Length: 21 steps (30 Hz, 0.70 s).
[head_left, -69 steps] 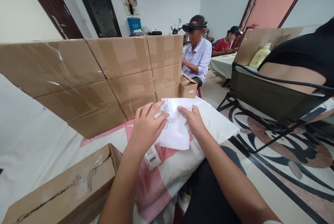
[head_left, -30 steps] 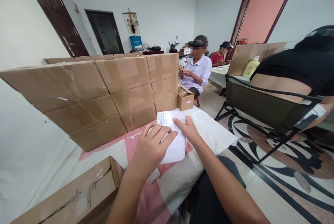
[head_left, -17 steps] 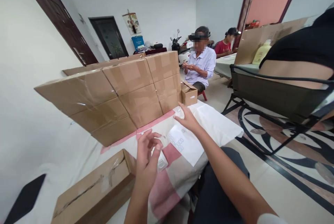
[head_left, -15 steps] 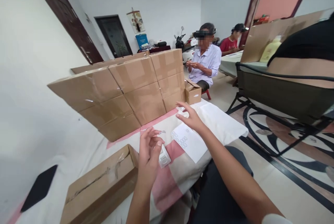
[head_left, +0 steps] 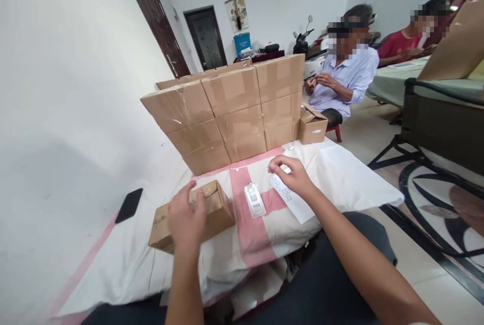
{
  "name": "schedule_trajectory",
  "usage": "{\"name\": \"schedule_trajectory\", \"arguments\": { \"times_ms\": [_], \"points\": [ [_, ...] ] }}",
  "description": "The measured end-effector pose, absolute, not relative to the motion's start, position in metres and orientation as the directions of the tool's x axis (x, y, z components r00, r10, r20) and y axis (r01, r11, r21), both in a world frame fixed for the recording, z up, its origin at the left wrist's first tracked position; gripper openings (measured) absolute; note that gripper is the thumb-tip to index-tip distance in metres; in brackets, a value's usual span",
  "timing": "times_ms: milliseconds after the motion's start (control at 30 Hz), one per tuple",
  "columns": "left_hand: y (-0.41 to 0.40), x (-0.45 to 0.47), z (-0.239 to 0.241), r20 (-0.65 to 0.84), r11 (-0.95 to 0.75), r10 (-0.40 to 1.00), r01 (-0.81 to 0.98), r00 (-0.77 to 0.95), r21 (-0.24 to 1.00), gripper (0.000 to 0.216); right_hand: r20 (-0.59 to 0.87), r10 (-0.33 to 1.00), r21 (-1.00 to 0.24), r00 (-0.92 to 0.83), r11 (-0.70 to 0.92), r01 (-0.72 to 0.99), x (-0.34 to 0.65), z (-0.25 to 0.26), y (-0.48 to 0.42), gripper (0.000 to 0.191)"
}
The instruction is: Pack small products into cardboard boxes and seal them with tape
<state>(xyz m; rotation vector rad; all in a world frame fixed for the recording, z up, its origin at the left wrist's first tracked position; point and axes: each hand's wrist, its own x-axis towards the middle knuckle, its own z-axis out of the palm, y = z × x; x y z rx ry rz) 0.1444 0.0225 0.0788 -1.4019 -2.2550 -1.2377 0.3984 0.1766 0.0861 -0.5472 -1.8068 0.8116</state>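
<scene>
My left hand (head_left: 187,211) is over the near cardboard box (head_left: 221,214), thumb and fingers apart; whether it touches the lid I cannot tell. Raised over the printed white sheet (head_left: 300,209), my right hand (head_left: 291,174) has its thumb and fingertips pinched together. Anything between those fingertips is too small to make out. Between my hands, a white tape dispenser (head_left: 254,201) lies on the pink-and-white cloth (head_left: 245,249). The sheet carries rows of small outlined shapes, partly covered by my right hand.
Stacked cardboard boxes (head_left: 242,113) form a wall across the back of the table. A small open carton (head_left: 313,128) stands at its right end. A black phone (head_left: 129,205) lies at the left. Beyond sit a person in a pale shirt (head_left: 348,75) and another in red (head_left: 401,45).
My left hand has moved from beside the tape dispenser to over the near box. My right hand's fingers have closed from spread to a pinch. The head view has turned left.
</scene>
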Motion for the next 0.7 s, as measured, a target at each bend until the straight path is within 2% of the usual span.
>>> {"name": "schedule_trajectory", "arguments": {
  "times_ms": [67,133,200,300,400,533,700],
  "points": [
    [0.012,0.107,0.075,0.412,0.469,0.697,0.807,-0.587,0.359,0.052,0.539,0.722,-0.815,-0.433,0.576,-0.053,0.383,0.075,0.172,0.026],
    [0.003,0.080,0.068,0.237,0.578,0.734,0.769,-0.636,0.272,0.063,0.447,0.720,-0.874,-0.531,0.478,-0.087,0.364,0.061,0.163,0.028],
    [-0.006,0.064,0.061,0.164,0.537,0.799,0.809,-0.578,0.239,0.064,0.393,0.687,-0.897,-0.611,0.433,-0.091,0.345,0.045,0.155,0.028],
    [-0.017,0.053,0.054,0.192,0.333,0.906,0.915,-0.377,0.225,0.060,0.379,0.620,-0.889,-0.687,0.450,-0.085,0.326,0.026,0.145,0.025],
    [-0.025,0.049,0.055,0.206,0.198,0.946,0.949,-0.250,0.244,0.059,0.355,0.527,-0.887,-0.772,0.452,-0.100,0.318,0.012,0.136,0.020],
    [-0.027,0.047,0.056,0.227,0.191,0.941,0.946,-0.252,0.260,0.056,0.285,0.345,-0.887,-0.894,0.449,-0.110,0.312,0.001,0.128,0.021],
    [-0.020,0.049,0.056,0.211,0.192,0.944,0.941,-0.255,0.280,0.055,0.213,0.333,-0.895,-0.919,0.443,-0.047,0.304,-0.011,0.123,0.022]
  ]
}}
